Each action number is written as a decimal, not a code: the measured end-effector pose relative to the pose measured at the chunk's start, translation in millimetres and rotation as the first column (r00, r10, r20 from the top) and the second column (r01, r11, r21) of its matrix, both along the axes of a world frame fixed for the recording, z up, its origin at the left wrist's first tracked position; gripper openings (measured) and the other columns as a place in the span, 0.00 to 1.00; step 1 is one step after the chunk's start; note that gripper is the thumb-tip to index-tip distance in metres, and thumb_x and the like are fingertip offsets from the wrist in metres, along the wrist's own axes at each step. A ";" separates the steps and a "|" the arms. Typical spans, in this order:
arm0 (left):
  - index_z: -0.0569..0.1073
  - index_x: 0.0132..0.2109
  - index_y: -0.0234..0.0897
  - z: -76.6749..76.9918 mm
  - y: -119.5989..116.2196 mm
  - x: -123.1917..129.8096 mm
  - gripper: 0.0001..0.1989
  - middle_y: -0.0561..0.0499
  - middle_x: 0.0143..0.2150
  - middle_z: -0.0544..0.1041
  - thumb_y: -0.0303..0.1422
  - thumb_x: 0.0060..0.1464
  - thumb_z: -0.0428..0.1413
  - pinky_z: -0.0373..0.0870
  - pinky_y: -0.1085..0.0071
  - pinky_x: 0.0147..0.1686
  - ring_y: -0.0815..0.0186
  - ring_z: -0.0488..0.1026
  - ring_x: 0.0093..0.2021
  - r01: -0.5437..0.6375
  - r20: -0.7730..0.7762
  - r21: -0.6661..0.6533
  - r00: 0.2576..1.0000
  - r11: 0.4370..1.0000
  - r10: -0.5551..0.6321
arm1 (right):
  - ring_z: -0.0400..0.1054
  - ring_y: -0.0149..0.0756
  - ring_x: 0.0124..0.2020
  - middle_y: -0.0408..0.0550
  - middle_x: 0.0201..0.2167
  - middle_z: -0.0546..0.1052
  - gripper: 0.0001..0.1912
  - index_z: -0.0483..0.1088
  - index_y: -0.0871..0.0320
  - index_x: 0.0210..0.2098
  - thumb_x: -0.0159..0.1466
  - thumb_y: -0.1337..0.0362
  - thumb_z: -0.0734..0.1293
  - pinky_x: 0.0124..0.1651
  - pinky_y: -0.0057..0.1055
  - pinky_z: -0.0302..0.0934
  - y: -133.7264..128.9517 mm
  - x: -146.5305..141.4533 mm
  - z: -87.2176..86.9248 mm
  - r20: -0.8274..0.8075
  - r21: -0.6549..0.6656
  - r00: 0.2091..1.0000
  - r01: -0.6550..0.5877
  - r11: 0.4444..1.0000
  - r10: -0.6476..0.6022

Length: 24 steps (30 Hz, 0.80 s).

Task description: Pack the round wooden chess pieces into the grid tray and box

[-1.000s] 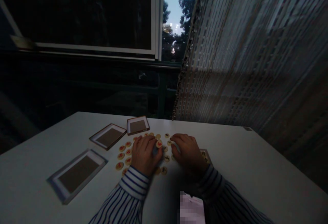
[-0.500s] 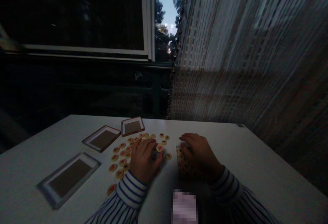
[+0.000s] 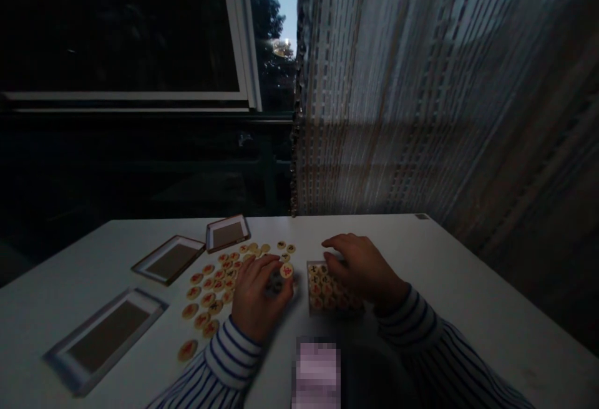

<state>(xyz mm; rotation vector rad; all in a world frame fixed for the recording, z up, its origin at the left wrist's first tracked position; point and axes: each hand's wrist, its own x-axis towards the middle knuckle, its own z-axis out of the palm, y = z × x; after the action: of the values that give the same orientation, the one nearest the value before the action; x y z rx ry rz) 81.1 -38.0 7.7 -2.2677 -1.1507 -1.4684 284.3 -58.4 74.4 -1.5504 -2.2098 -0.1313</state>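
Observation:
Between the thumb and fingers of my left hand (image 3: 259, 293) is a round wooden piece (image 3: 286, 270) with a red character on it. My right hand (image 3: 362, 269) hovers over the right part of a box (image 3: 309, 284), thumb and fingers apart, holding nothing that I can see. Rows of round pieces with red or black characters lie in the box; my right hand hides some of them. Many loose pieces (image 3: 208, 299) are spread on the white table, to the left of my left hand and beyond it.
Three shallow framed trays stand on the left of the table (image 3: 468, 309): a large one (image 3: 110, 334), a middle one (image 3: 173, 258) and a smaller one (image 3: 228, 233). Behind the table are a window and a hanging curtain (image 3: 374, 116). A blurred pink patch is at the bottom edge.
The view has turned slightly right. My right hand has lifted off the box, uncovering more of its pieces, and its fingers have spread. My left hand still grips the red-marked piece.

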 end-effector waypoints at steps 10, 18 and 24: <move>0.68 0.39 0.36 16.8 1.6 28.5 0.11 0.48 0.39 0.72 0.31 0.45 0.55 0.60 0.57 0.49 0.62 0.68 0.42 0.037 -0.005 -0.054 0.999 0.998 -0.038 | 0.63 0.37 0.42 0.48 0.40 0.73 0.14 0.67 0.58 0.42 0.59 0.62 0.57 0.46 0.34 0.52 -2.4 9.2 5.9 -0.048 0.058 0.999 0.008 0.998 -0.005; 0.67 0.41 0.36 -7.4 4.0 34.6 0.11 0.46 0.40 0.71 0.31 0.47 0.54 0.64 0.59 0.45 0.62 0.68 0.42 0.090 0.048 -0.121 0.995 0.989 -0.085 | 0.65 0.35 0.39 0.46 0.38 0.74 0.15 0.68 0.58 0.42 0.59 0.62 0.57 0.43 0.31 0.56 1.7 8.0 0.1 -0.089 -0.028 0.995 -0.053 0.998 0.050; 0.68 0.40 0.37 -19.1 -5.7 35.6 0.11 0.48 0.38 0.73 0.31 0.47 0.54 0.64 0.59 0.45 0.62 0.69 0.40 0.087 0.020 -0.131 0.996 0.988 -0.085 | 0.68 0.33 0.36 0.45 0.35 0.75 0.13 0.69 0.56 0.40 0.58 0.62 0.58 0.38 0.28 0.58 6.3 0.6 -9.8 -0.147 -0.209 0.982 -0.152 0.966 0.123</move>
<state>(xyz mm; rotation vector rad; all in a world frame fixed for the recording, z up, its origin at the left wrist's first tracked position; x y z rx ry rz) 116.7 -43.6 -11.4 -2.4269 -1.2009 -1.4823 284.9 -52.1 64.5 -1.4617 -2.2772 0.2602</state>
